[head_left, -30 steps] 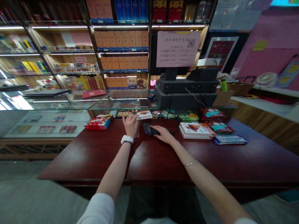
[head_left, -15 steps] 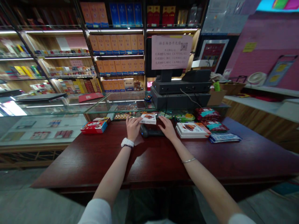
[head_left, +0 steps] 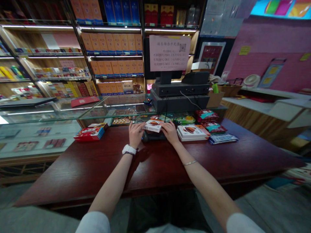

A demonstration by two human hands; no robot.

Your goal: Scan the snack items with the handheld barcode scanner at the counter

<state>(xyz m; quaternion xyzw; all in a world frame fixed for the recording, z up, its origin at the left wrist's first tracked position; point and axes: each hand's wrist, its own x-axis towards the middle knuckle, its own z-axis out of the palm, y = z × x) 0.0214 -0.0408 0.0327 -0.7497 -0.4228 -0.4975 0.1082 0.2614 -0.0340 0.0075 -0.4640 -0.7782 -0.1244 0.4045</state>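
Observation:
A small white snack box with a brown food picture on top is held up between my two hands. My left hand, with a white watch at the wrist, pinches its left end. At the opposite end, the fingers of my right hand close on the right edge. Below the box a black handheld barcode scanner lies on the dark red wooden table. Part of the scanner is hidden by the box and my hands.
Right of my hands lie stacked white boxes, red snack bags and blue-white packets. Red packs are stacked at left. Behind the table stand a glass display case and a checkout terminal with a paper notice.
My right hand has moved in from beside the box and now grips its right edge. The box has tilted slightly. The whole view has turned a little to the right.

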